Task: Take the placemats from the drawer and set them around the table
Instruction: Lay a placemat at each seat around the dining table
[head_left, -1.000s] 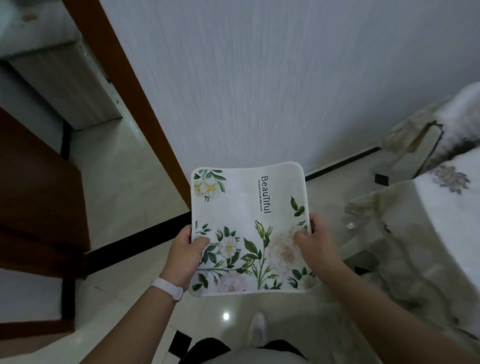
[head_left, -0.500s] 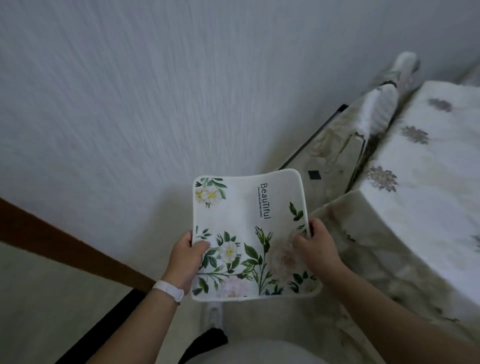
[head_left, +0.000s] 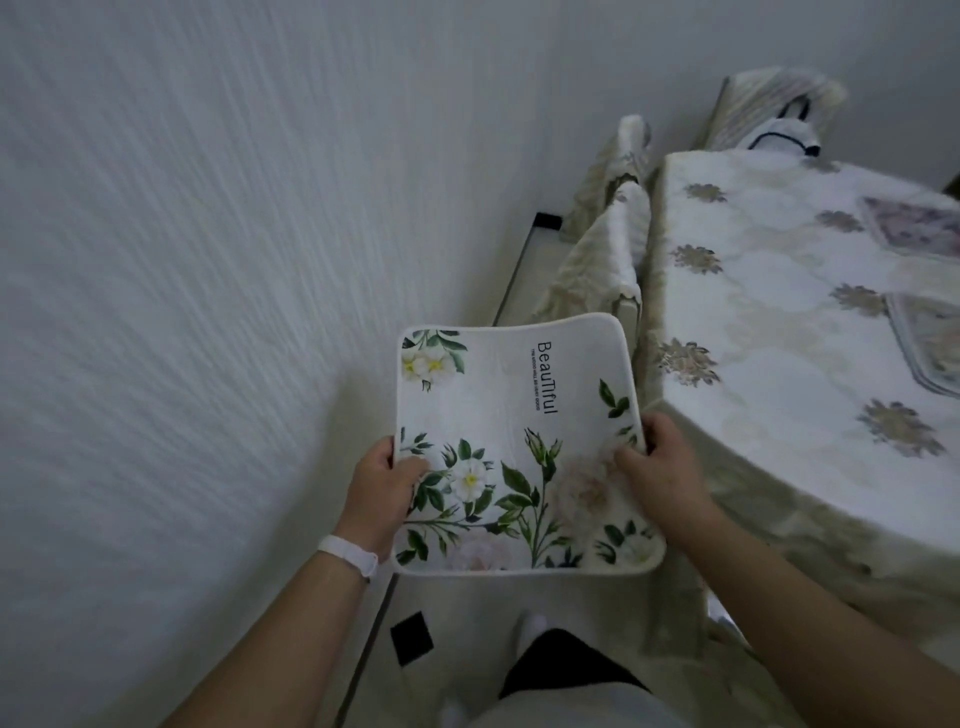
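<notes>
Both hands, left hand (head_left: 378, 491) and right hand (head_left: 658, 466), clamp the floral white fabric placemat (head_left: 519, 447) beside the cloth-covered dining table (head_left: 779, 332), newly swung into view: laying comes next.

Both forearms reach forward, bare. The left hand (head_left: 378, 498) and right hand (head_left: 655, 464) each pinch an opposite edge of the placemat (head_left: 511, 415), thumbs on top, fingers curled beneath.
</notes>
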